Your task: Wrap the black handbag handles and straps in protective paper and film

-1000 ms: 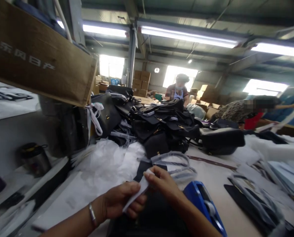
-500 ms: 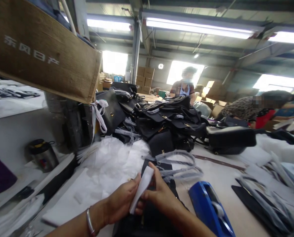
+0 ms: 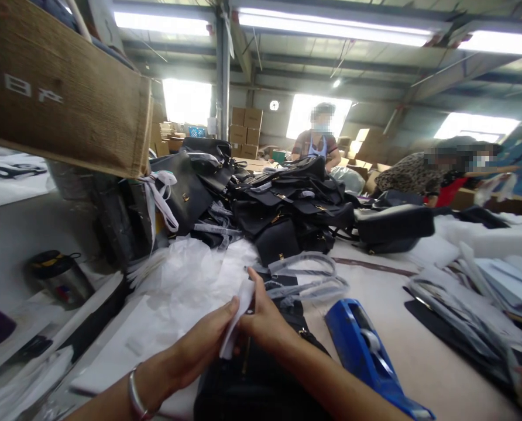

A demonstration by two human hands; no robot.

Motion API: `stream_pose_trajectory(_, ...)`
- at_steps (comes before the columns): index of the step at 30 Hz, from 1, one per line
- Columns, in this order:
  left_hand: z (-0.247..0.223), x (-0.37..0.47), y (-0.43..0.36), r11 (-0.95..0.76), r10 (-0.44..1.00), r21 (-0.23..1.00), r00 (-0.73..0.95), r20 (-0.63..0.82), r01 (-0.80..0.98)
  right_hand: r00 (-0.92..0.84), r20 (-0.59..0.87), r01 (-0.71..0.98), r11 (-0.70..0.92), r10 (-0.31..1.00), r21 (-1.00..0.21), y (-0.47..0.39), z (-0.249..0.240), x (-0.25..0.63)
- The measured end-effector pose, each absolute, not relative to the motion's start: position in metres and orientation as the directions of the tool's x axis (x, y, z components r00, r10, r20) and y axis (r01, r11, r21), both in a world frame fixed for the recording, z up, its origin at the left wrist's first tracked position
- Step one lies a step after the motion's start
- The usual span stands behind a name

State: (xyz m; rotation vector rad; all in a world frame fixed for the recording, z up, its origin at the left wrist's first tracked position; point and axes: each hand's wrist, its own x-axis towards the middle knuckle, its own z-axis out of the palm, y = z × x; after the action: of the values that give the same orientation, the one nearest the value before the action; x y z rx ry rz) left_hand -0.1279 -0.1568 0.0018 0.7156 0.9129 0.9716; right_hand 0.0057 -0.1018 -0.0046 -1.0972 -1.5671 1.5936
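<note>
A narrow white strip [image 3: 238, 320], curved along its length, is between my two hands. My left hand [image 3: 203, 339], with a silver bangle at the wrist, grips its left side, thumb on top. From the right, my right hand [image 3: 263, 318] pinches the strip, its index finger stretched up along the top end. Beneath both hands lies a black bag [image 3: 252, 389]. Clear-wrapped handles [image 3: 309, 275] rest just beyond them. The undersides of my fingers are partly hidden.
A blue tape dispenser [image 3: 366, 351] stands right of my right arm. Black bags [image 3: 287, 204] are heaped ahead, white wrapping [image 3: 186, 269] lies left. A steel flask [image 3: 61, 280] is far left. A person [image 3: 316, 143] stands behind the heap; others bend at the right.
The view has shifted, so most things sit further left and slightly higher. The strip is still in both hands and looks more folded. At the right, another masked person has come into view.
</note>
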Motion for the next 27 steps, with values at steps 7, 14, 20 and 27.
stream_pose_trajectory(7, -0.003, -0.132, -0.168, 0.467, 0.884, 0.634, 0.354, -0.307, -0.617, -0.343, -0.041, 0.298, 0.067, 0.939, -0.952, -0.106, -0.003, 0.012)
stream_pose_trajectory(14, -0.014, -0.134, -0.174, 0.396, 0.915, 0.76, 0.29, -0.28, -0.515, -0.339, -0.024, 0.418, 0.128, 0.941, -0.899, -0.101, 0.002, 0.013)
stream_pose_trajectory(20, -0.015, -0.128, -0.168, 0.391, 0.908, 0.845, 0.304, -0.288, -0.366, -0.5, -0.213, 0.19, -0.133, 0.839, -0.973, -0.083, -0.005, 0.027)
stream_pose_trajectory(27, -0.011, -0.12, -0.167, 0.327, 0.938, 0.914, 0.199, -0.283, -0.24, -0.618, -0.224, 0.023, -0.267, 0.754, -0.964, -0.083, -0.002, 0.042)
